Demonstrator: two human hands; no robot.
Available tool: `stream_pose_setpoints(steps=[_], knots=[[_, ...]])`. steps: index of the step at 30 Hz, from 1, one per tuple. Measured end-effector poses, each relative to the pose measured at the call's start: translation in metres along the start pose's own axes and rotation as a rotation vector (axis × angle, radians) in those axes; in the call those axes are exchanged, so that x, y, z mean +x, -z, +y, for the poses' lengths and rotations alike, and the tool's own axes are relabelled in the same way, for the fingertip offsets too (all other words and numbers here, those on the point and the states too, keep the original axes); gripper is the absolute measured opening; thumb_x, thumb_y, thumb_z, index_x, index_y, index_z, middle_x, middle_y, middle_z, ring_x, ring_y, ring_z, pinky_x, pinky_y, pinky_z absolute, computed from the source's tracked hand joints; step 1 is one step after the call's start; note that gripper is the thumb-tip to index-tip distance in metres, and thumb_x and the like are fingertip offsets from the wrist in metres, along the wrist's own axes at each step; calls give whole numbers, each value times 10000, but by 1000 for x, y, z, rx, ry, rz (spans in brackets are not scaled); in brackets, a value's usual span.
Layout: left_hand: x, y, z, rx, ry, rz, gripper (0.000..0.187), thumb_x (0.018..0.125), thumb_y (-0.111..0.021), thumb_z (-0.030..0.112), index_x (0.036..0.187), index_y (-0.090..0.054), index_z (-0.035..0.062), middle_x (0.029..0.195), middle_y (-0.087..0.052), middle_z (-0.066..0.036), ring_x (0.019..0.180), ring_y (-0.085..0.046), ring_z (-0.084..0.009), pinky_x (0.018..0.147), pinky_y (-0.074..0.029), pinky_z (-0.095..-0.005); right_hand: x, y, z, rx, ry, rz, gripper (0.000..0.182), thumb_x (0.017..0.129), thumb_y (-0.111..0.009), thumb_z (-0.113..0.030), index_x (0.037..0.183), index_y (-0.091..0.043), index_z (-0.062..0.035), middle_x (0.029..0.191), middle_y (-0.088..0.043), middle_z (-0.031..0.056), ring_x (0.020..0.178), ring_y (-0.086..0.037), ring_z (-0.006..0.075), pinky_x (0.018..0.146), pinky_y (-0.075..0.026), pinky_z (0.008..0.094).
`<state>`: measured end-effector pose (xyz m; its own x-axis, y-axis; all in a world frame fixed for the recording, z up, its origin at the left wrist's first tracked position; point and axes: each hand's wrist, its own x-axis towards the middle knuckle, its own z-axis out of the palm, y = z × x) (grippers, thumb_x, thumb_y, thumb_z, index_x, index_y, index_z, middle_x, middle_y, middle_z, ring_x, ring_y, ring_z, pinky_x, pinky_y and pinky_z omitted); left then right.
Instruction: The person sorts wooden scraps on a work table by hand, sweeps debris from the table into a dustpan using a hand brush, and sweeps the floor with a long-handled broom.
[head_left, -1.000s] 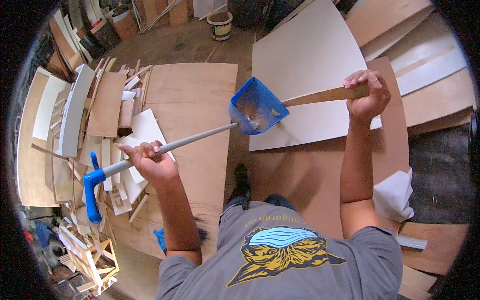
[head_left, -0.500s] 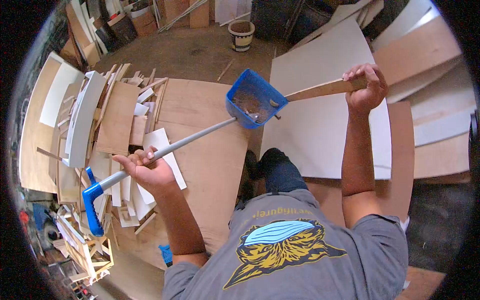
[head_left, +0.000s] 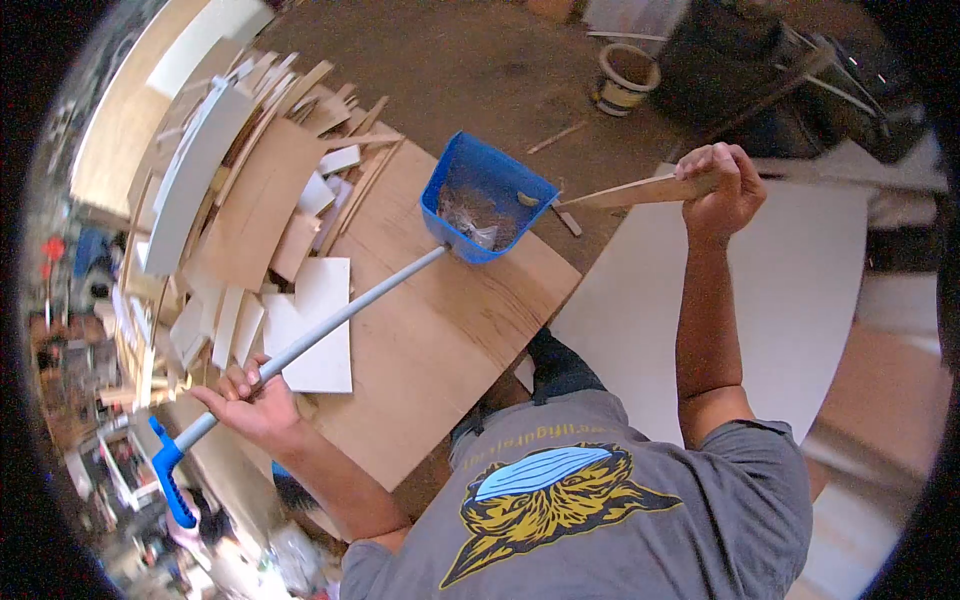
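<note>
A long-handled blue dustpan (head_left: 505,178) is held out in front of me, its pan containing dust, debris and a crumpled clear scrap. My left hand (head_left: 250,402) is closed around the lower part of its grey pole (head_left: 350,310), just above the blue hand grip (head_left: 170,470). In my right hand (head_left: 724,195) is a thin tapered strip of wood (head_left: 630,192). The strip's narrow tip points at the pan's right rim, overlapping its corner in this view.
Stacked wood offcuts (head_left: 255,205) lie on a plywood sheet (head_left: 420,345) to the left. A large white panel (head_left: 730,290) stretches out on the right. A bucket (head_left: 625,80) stands on the floor ahead, with dark bulky things (head_left: 740,60) beyond it.
My view has turned left, so the bucket, panel and wood pile sit further right or higher. Both hands keep their holds, and the dustpan and strip stay together in front of me.
</note>
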<state>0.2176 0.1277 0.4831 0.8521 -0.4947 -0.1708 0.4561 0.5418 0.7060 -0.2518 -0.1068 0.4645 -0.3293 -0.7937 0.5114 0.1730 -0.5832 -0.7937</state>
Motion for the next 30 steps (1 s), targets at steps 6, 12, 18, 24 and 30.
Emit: stream_pose_setpoints(steps=[6, 12, 18, 24, 30], knots=[[-30, -43, 4, 127, -191, 176, 581, 928, -555, 564, 556, -325, 182, 505, -349, 15, 523, -392, -148, 741, -389, -360, 57, -31, 66, 57, -69, -206, 192, 905, -528, -55, 736, -582, 20, 619, -557, 96, 539, -564, 183, 518, -490, 346], [-48, -57, 9, 173, -309, 160, 528, 930, -610, 484, 577, -373, 172, 530, -371, 10, 554, -420, -156, 712, -407, -362, 69, -60, 91, 39, -141, -228, 213, 912, -518, -80, 735, -574, 25, 635, -561, 102, 553, -564, 185, 546, -496, 358], [-61, -80, -17, 203, -453, 128, 349, 970, -603, 349, 727, -457, 145, 649, -412, 15, 681, -434, -141, 797, -397, -345, 72, -69, 83, 85, -100, -316, 214, 907, -540, -101, 730, -572, 14, 643, -575, 92, 542, -565, 171, 529, -490, 329], [-53, -99, -70, 398, -707, 187, 282, 998, -563, 315, 837, -474, 102, 709, -449, 1, 698, -434, -136, 742, -401, -318, 87, -79, 108, 200, -209, -458, 214, 914, -564, -99, 717, -557, -16, 622, -582, 67, 523, -556, 136, 474, -448, 279], [-36, -99, -154, 730, -806, 402, 365, 1031, -469, 386, 873, -496, 58, 768, -554, -53, 785, -541, -167, 828, -426, -356, 135, -84, 162, 240, -272, -621, 241, 913, -553, -84, 682, -554, -16, 589, -564, 48, 517, -537, 110, 467, -424, 265]])
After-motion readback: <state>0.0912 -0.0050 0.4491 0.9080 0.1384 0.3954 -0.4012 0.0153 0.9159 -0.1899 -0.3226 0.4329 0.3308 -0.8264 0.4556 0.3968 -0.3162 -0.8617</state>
